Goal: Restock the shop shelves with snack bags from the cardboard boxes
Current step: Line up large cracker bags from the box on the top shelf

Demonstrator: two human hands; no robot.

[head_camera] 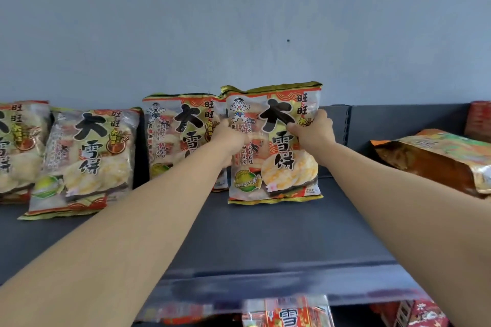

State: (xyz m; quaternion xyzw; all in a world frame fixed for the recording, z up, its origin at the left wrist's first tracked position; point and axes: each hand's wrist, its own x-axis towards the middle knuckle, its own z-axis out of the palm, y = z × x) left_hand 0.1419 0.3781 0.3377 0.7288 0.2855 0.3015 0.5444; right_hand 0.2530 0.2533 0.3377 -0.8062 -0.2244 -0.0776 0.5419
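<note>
We grasp an upright snack bag (273,146) with our left hand (232,138) and right hand (313,130), standing it on the dark shelf (265,233) beside matching bags (85,159).

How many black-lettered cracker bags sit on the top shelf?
4 clear, gold-edged plastic bags: far-left bag at the frame edge, leaning bag beside it, middle bag behind the left hand, front bag gripped by it and the right hand. Others may hide behind.
</note>
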